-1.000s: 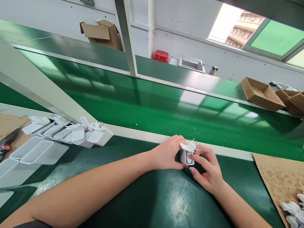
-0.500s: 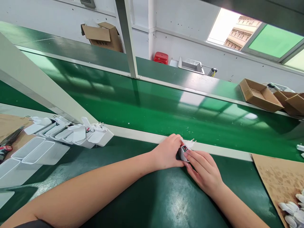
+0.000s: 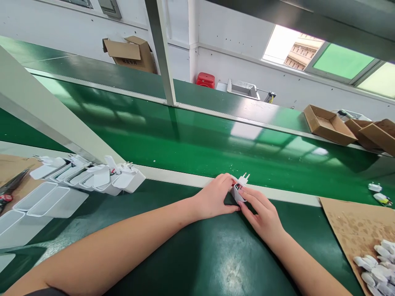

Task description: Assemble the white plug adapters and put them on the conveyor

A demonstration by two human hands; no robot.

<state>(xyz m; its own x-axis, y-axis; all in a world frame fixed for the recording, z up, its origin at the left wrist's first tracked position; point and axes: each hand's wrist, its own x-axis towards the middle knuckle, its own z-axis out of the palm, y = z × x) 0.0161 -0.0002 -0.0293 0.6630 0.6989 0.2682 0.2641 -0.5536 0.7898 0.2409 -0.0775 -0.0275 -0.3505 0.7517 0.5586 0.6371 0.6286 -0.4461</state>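
Presently I see the left hand (image 3: 212,198) curled around a small white plug case (image 3: 237,196) at its three o'clock, the right hand (image 3: 262,210) pinching it from four, prongs (image 3: 246,176) aimed toward one.

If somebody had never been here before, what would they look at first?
Probably the wide, shiny green strip stretching across the middle. Next, perhaps, the left hand and right hand near its closer edge, holding a small white plug case with two prongs sticking out. The bright red object by the far wall might stand out too.
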